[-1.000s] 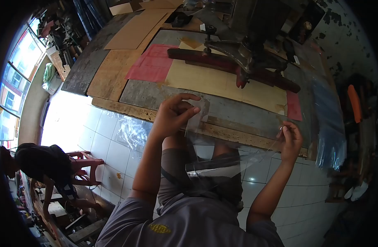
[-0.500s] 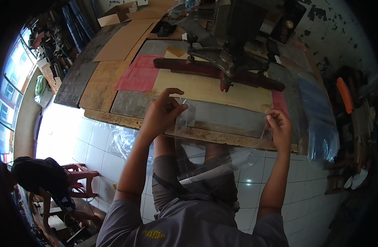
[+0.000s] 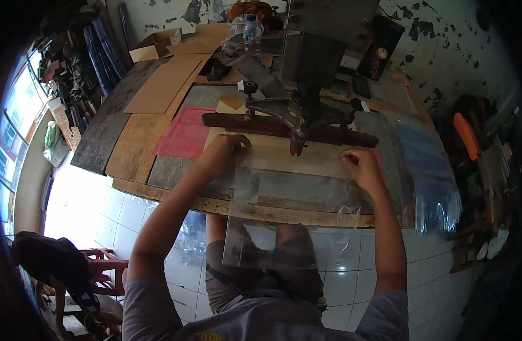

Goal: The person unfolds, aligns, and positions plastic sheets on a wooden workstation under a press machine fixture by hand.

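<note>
A clear plastic sheet (image 3: 289, 227) hangs between my two hands, its lower part over my lap. My left hand (image 3: 224, 152) pinches its upper left corner, close to the front of the press bar. My right hand (image 3: 360, 169) has its fingers curled on the upper right corner. Just beyond them is a press with a long dark red bar (image 3: 295, 133), raised on a thick metal column. Under the bar lies a yellowish sheet (image 3: 272, 158), with a pink sheet (image 3: 181, 133) showing at its left. The plastic's far edge lies over the yellowish sheet.
A stack of bluish plastic sheets (image 3: 429, 176) drapes over the table's right edge. Flat cardboard (image 3: 164, 85) and a water bottle (image 3: 251, 34) are at the back. At lower left, a person in dark clothing (image 3: 48, 256) is beside a red stool (image 3: 110, 267).
Both hands have moved forward toward the press bar, bringing the plastic sheet with them. The sheet now hangs flatter and overlaps the table. The head view has tilted up slightly.
</note>
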{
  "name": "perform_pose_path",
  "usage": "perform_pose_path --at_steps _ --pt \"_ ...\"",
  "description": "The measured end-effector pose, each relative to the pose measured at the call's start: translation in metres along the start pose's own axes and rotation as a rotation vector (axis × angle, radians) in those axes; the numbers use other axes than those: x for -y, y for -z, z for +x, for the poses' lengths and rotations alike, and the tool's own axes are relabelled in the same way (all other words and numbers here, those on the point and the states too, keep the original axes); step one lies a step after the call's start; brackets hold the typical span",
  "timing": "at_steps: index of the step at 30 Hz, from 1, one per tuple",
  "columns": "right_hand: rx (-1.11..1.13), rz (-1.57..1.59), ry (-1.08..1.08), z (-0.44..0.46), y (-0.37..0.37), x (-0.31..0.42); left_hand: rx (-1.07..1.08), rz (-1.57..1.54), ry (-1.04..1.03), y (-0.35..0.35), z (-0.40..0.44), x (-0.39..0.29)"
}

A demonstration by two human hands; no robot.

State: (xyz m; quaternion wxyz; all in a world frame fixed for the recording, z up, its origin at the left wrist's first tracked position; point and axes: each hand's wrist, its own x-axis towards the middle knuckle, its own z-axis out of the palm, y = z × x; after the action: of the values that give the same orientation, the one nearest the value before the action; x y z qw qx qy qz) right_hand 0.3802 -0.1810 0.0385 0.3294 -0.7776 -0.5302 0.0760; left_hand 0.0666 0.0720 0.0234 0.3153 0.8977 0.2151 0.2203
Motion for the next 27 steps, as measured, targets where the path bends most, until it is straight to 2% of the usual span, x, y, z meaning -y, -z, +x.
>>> perform_pose_path --at_steps 6,7,9,13,16,27 --pt "0.013 -0.087 0.147 0.007 -0.001 -0.005 0.004 -0.044 0.077 0.001 0.005 -0.011" --pt "0.022 -0.115 0.15 0.006 0.001 -0.003 -0.02 -0.012 0.027 -0.003 0.005 -0.006" --pt "0.086 -0.162 0.11 0.005 0.011 0.004 -0.07 0.053 -0.077 -0.007 0.005 0.002" --pt "0.136 -0.118 0.078 0.003 0.013 0.001 -0.058 0.139 -0.034 -0.005 0.001 -0.009" --pt "0.083 -0.013 0.106 0.002 0.007 -0.005 -0.043 0.135 0.015 -0.003 -0.001 -0.014" --pt "0.03 -0.073 0.035 0.0 0.002 -0.001 -0.078 0.084 -0.002 -0.007 0.001 -0.009"
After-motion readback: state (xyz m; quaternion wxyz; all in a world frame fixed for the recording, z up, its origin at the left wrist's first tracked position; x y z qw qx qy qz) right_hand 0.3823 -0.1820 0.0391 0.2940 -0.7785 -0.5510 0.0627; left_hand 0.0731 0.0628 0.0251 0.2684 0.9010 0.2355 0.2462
